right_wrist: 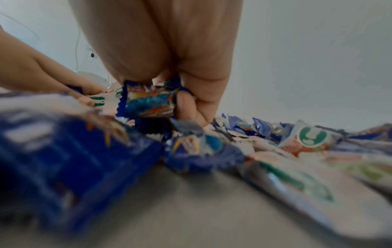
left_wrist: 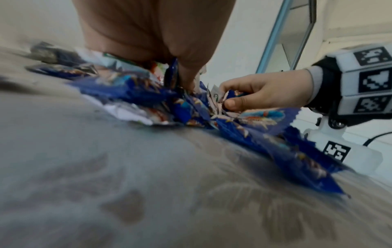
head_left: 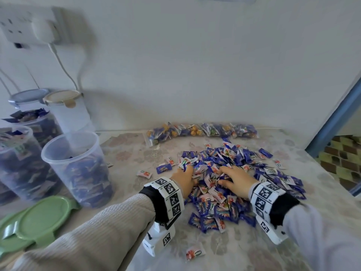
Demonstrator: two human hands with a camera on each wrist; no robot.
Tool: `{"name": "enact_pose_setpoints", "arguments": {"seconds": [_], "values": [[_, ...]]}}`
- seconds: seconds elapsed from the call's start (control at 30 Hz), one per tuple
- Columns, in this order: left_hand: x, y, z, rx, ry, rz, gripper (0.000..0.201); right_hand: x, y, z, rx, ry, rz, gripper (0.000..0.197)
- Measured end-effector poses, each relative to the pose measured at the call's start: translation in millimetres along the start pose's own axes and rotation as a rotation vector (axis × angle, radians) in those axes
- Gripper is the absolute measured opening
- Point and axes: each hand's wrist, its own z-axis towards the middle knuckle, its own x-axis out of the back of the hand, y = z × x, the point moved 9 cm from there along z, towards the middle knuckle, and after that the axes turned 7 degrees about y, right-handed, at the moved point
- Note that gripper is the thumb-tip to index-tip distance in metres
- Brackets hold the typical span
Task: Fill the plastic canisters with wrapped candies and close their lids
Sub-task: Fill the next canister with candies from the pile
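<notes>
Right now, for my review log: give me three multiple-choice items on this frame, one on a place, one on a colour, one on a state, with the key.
1. Where do the bagged lollipops lie?
A. along the wall behind the candy pile
B. inside a canister
C. on the green lids

2. What colour are the loose lids at the table's near left?
A. blue
B. green
C. red

3. What is the state of the nearest canister?
A. lidded and empty
B. tipped over
C. upright, open, partly filled

Key: 1 A, the head view shows the bags in a row against the wall. 2 B, both flat lids are pale green. 3 C, its rim is uncovered and wrappers show through the wall, while both hands dig in the pile.
</notes>
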Motion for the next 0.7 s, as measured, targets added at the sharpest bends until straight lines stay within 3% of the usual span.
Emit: {"name": "enact_pose_setpoints", "arguments": {"seconds": [0.2, 0.4, 0.47, 0.53, 0.6, 0.7], "values": [[35.6, -7.8, -12.0, -0.049, 0.112, -0.11, 0.027, 28.1, -9.3, -2.8, -0.019, 0.138, 0.16, 0.011], [144.4, -20.3, -47.7, -0.225, 0.476, -0.334, 0.013, 61.0, -51.2, 0.3, 0.063, 0.243, 0.255, 0.02], [190.6, -34.8, -72.3, -0.324, 0.641, -0.43, 0.007, 67.1, -70.5, 2.3, 0.104, 0.266, 0.28, 0.019], [230.2, -57.6, -100.3, -0.399, 0.77, -0.502, 0.014, 71.8, -90.6, 3.2, 0.14, 0.291, 0.317, 0.014], [255.1, -82.7, -126.1, -0.435, 0.829, -0.517, 0.023, 72.8, -111.8, 4.5, 0.181, 0.293, 0.36, 0.011], [264.1, -125.3, -149.0, -0.416, 0.844, -0.508, 0.015, 70.2, -144.2, 6.9, 0.234, 0.264, 0.387, 0.013]]}}
